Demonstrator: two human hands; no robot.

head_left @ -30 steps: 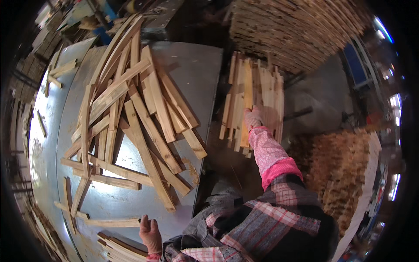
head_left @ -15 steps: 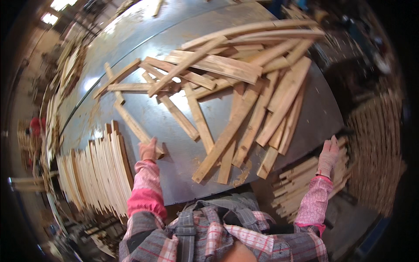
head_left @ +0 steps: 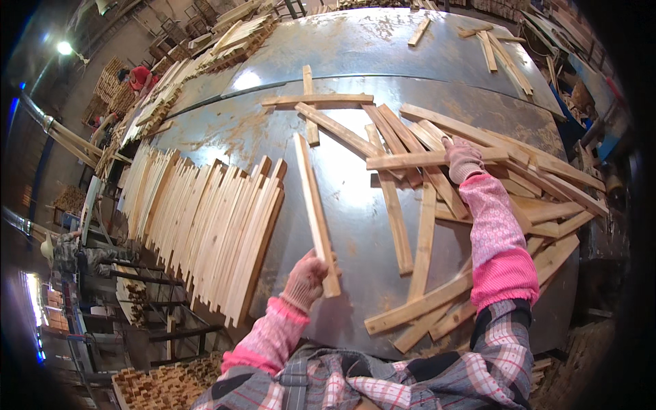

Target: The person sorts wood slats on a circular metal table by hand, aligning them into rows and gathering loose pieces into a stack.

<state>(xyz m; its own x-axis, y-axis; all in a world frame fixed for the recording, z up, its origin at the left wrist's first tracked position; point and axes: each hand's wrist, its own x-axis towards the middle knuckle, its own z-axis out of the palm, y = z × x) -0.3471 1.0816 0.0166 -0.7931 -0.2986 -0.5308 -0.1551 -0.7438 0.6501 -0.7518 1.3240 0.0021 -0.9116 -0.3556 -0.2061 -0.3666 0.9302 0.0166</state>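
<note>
My left hand (head_left: 305,279), in a knit glove, grips the near end of a long pale wooden slat (head_left: 313,205) that points away from me across the grey metal table (head_left: 355,61). My right hand (head_left: 462,158), also gloved, rests on a horizontal slat (head_left: 410,160) lying on top of a loose heap of slats (head_left: 478,205) on the table's right half. To the left of the held slat, a neat row of slats (head_left: 205,219) lies side by side, overhanging the table's near left edge.
More slats (head_left: 502,55) lie scattered at the far right of the table. Stacks of wood (head_left: 239,34) stand beyond the far left edge. A person in red (head_left: 140,78) works far left. Wood blocks (head_left: 164,379) pile up on the floor below.
My view has swung left. My left hand has taken hold of a long slat next to the row. My right hand has moved from the table's right edge onto the heap.
</note>
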